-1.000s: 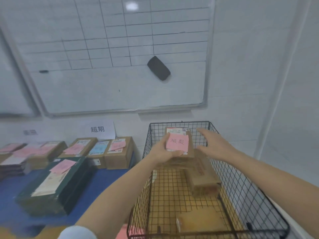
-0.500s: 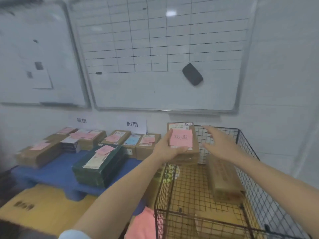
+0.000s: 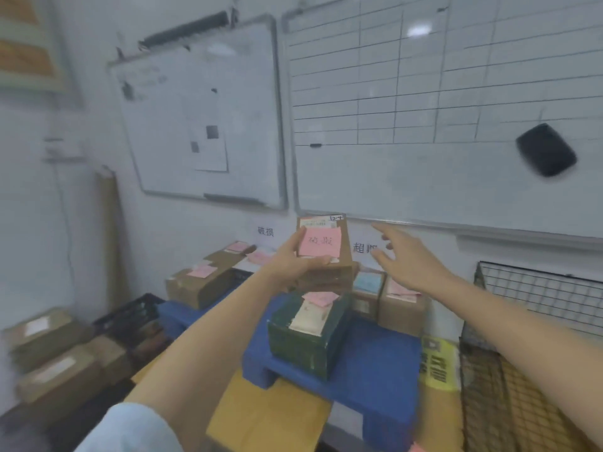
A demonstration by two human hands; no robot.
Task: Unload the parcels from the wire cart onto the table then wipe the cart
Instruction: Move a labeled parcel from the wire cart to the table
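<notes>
Brown cardboard parcel [image 3: 343, 267] with a pink handwritten note [image 3: 319, 243] stuck on its top face, raised in mid-air and gripped by the left hand [image 3: 290, 262], thumb laid over the near edge and fingers wrapped up the left side. Right hand [image 3: 408, 256] just to the right of the parcel and apart from it, palm down, fingers spread and straight, holding nothing. Below both hands, a blue plastic platform [image 3: 378, 357] bearing a dark green box [image 3: 306, 340] (pink note and white label on its lid), directly under the left wrist. Under the right hand, a row of brown cardboard boxes [image 3: 403, 305] with pink and blue notes. Left of the left hand, another long brown cardboard box [image 3: 202, 283] with a pink note. Black wire cart [image 3: 528, 295] to the right of the right forearm, well apart from the held parcel. Above the hands, a white gridded whiteboard [image 3: 424, 125] on the wall, with a black eraser [image 3: 545, 154] stuck to it, up and to the right of the right hand.
</notes>
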